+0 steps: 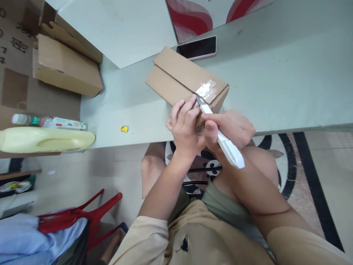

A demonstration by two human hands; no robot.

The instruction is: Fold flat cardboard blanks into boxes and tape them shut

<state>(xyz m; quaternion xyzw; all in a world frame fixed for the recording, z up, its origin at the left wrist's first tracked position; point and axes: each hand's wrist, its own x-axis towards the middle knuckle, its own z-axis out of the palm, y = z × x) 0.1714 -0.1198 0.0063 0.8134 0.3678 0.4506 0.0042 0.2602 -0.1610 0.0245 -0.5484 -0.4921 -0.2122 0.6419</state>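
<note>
A flat brown cardboard box (pixel 179 75) lies on the pale green table (pixel 275 84), its flap seam held by clear tape (pixel 206 89). My right hand (pixel 234 129) is closed round a white utility knife (pixel 224 141), whose blade tip touches the box at the taped seam. My left hand (pixel 184 127) is closed on the box's near edge, its fingertips resting on top beside the blade.
A dark phone (pixel 197 48) lies behind the box. A small yellow bit (pixel 124 129) sits on the table near the front edge. At the left are another cardboard box (pixel 64 66), a plastic bottle (pixel 48 121) and a pale yellow jug (pixel 45 140). A red chair (pixel 88 213) stands below.
</note>
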